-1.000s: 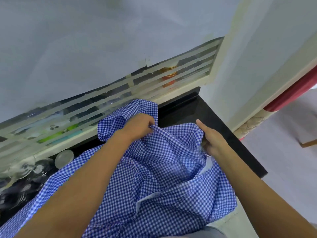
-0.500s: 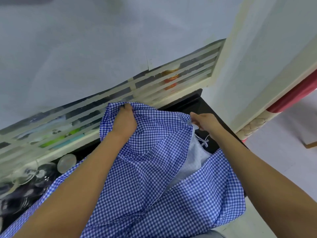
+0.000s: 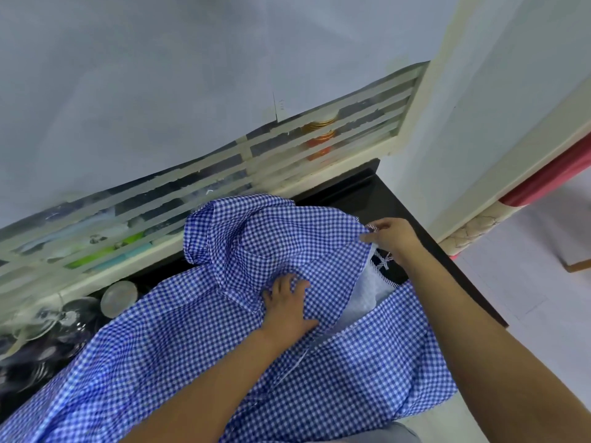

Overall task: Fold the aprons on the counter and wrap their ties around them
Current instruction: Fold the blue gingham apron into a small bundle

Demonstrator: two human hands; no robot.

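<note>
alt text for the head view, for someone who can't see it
A person's left hand presses flat on a rumpled blue checked apron lying on a black counter, while the right hand pinches its far right edge. Clear glassware sits at the counter's left.

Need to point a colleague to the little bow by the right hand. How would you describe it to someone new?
On the black counter lies a blue gingham apron. At its right edge, just under the right hand pinching the cloth, pale fabric peeks out. The bow sits on that fabric's top edge: tiny, dark-and-white striped, not checked.
</note>
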